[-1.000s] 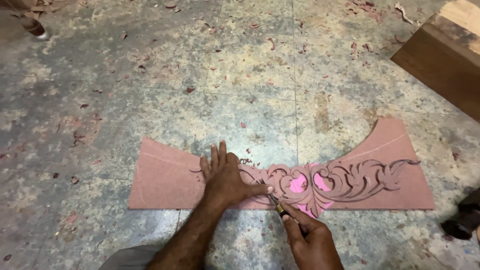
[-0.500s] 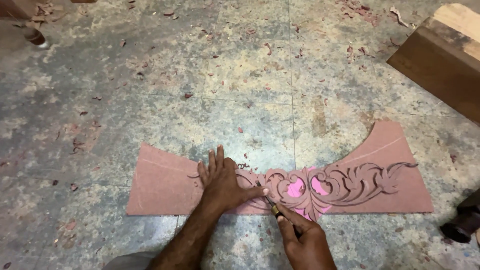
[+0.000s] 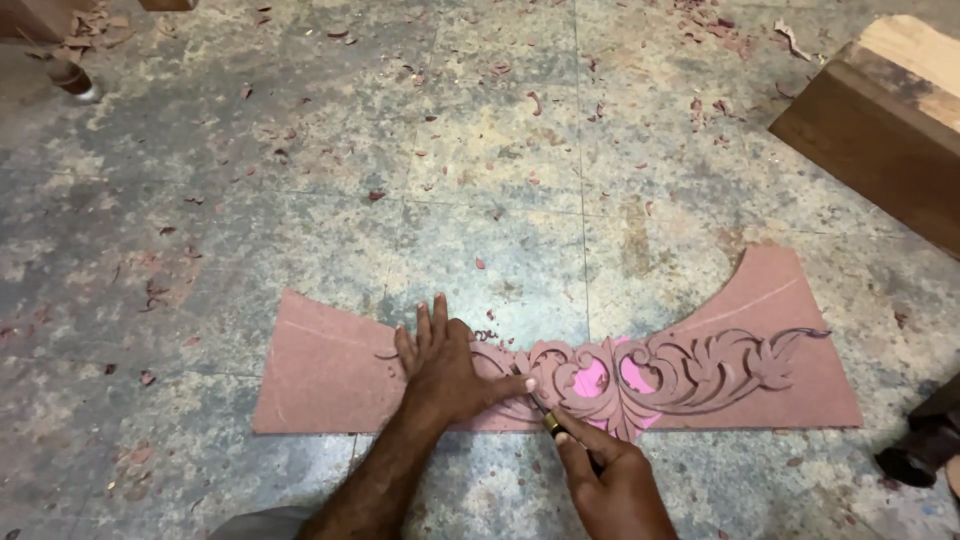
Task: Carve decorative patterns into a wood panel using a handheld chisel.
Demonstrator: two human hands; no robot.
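Observation:
A reddish-brown curved board [image 3: 320, 375] lies flat on the stone floor, with a scrollwork pattern [image 3: 700, 370] carved across its middle and right half and bright pink patches at the centre. My left hand [image 3: 445, 370] presses flat on the board just left of the carving, fingers spread, thumb reaching toward the blade. My right hand [image 3: 610, 480] grips a small carving tool [image 3: 548, 420] with a brass collar, its tip on the carved area near the left thumb.
Reddish wood chips [image 3: 150, 290] are scattered over the mottled tiled floor [image 3: 480, 180]. A dark wooden block [image 3: 880, 130] sits at the upper right. A dark object [image 3: 925, 440] lies at the right edge, and a small round item [image 3: 75, 80] at the upper left.
Both hands stay in place on the board; the tool tip has shifted only slightly along the carving. The view has drifted a little.

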